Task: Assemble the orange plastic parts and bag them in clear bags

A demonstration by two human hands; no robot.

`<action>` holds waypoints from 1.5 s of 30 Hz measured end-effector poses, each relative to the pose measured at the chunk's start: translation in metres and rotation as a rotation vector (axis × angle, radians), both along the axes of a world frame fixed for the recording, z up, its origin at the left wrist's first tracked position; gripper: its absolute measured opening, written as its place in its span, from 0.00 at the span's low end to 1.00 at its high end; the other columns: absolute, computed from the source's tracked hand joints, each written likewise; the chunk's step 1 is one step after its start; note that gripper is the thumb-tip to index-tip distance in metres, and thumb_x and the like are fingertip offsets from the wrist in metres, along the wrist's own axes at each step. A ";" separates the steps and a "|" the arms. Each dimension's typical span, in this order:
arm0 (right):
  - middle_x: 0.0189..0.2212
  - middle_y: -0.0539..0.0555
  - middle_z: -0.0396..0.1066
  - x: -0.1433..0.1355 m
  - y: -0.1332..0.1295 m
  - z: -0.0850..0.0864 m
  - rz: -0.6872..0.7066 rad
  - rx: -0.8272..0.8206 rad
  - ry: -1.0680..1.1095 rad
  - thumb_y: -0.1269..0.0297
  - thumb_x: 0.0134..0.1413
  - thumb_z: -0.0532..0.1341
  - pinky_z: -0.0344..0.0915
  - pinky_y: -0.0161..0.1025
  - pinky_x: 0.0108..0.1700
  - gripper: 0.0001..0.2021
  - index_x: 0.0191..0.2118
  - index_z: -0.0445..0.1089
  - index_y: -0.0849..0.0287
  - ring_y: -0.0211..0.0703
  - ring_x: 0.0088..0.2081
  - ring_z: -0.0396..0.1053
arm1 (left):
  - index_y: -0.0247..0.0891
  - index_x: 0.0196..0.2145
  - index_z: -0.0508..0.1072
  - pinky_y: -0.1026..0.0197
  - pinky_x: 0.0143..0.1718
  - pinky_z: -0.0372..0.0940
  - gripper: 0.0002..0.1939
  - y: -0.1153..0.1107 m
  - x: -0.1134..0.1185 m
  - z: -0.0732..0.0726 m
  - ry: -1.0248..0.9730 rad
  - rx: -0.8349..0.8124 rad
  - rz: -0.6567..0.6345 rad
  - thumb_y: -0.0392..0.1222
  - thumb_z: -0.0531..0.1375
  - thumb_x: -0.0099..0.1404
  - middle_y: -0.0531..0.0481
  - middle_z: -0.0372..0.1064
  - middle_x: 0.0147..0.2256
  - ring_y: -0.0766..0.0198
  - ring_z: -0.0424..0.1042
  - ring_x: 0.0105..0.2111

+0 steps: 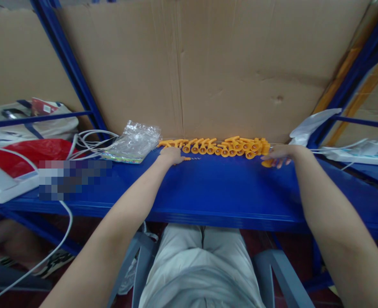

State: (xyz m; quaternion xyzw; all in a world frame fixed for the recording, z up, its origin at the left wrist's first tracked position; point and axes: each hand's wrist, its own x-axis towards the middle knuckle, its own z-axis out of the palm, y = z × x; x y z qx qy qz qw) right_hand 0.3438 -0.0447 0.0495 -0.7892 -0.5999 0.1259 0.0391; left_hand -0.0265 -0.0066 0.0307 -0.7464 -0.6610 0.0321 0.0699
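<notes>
A row of orange funnel-shaped plastic pieces [210, 150] with narrow stems lies along the back of the blue table. At the row's left end, my left hand [171, 155] rests low with its fingers curled, mostly hidden from above. Just right of its fingertips are a small orange ridged piece [187, 158] and a thin metal spring [195, 158]. My right hand [280, 155] is at the row's right end, its bent fingers around one orange funnel-shaped piece [266, 163], which sits slightly in front of the others.
A clear plastic bag [135, 141] lies left of the row, beside white cables [94, 139]. Farther left are a red bag [25, 156] and a white power strip [12, 188]. Cardboard [227, 68] stands behind the blue table [214, 188]. Blue posts [69, 64] frame both sides.
</notes>
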 end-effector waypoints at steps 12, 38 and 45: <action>0.32 0.52 0.76 -0.074 0.015 -0.024 0.467 0.188 0.047 0.64 0.46 0.67 0.66 0.37 0.38 0.06 0.32 0.74 0.59 0.44 0.35 0.72 | 0.36 0.43 0.76 0.65 0.29 0.63 0.14 0.001 0.014 -0.012 -0.251 -0.073 -0.250 0.36 0.55 0.61 0.47 0.77 0.34 0.62 0.73 0.28; 0.48 0.64 0.71 -0.114 0.003 -0.035 0.622 0.445 -0.359 0.64 0.57 0.57 0.67 0.44 0.48 0.18 0.52 0.71 0.61 0.55 0.47 0.72 | 0.36 0.48 0.73 0.59 0.40 0.65 0.17 0.006 0.022 -0.025 -0.409 0.061 -0.440 0.37 0.57 0.61 0.45 0.77 0.34 0.57 0.75 0.36; 0.49 0.64 0.69 -0.115 0.009 -0.044 0.696 0.604 -0.222 0.63 0.60 0.58 0.66 0.47 0.52 0.17 0.53 0.71 0.62 0.52 0.47 0.71 | 0.38 0.52 0.68 0.59 0.40 0.65 0.20 0.004 0.023 -0.026 -0.395 0.092 -0.476 0.39 0.57 0.62 0.47 0.76 0.34 0.57 0.75 0.35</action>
